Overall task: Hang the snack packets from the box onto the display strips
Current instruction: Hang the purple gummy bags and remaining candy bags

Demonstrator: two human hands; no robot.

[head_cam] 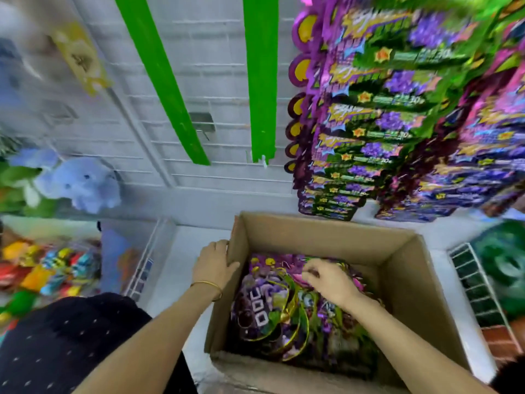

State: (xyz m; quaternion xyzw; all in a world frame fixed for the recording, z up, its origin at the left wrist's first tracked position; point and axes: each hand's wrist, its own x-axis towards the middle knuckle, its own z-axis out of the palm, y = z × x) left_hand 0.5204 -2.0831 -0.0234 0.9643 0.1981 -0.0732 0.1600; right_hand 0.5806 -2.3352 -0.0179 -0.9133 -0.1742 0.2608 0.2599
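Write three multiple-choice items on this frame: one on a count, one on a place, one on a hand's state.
1. How many green strips hang bare?
A. one
B. two
C. four

2. Where is the left hand?
A. on the left wall of the box
B. on a strip
C. deep inside the box

3. What is the right hand doing?
A. hanging a packet
B. gripping packets in the box
C. resting flat on the rim

Answers:
1. B: two green strips show with nothing on them.
2. A: its fingers hold the wall's top edge.
3. B: its fingers curl on packets inside the box.
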